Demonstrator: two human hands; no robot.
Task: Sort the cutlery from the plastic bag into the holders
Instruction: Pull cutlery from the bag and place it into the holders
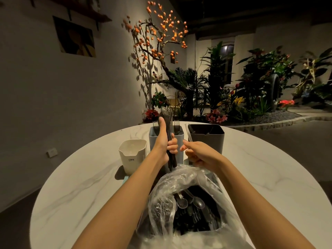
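A clear plastic bag (181,203) full of black and clear plastic cutlery lies open at the table's near edge. My left hand (166,141) grips a bundle of black forks (168,126), tines up, in front of the grey-blue holder (179,141), which has forks standing in it. My right hand (199,153) pinches a clear plastic utensil (188,134) beside the dark grey holder (206,137). A cream holder (133,155) stands to the left.
The three holders stand in a row at the far side of a round white marble table (80,186). Beyond the table are a wall, a tree with orange fruit and a bed of plants.
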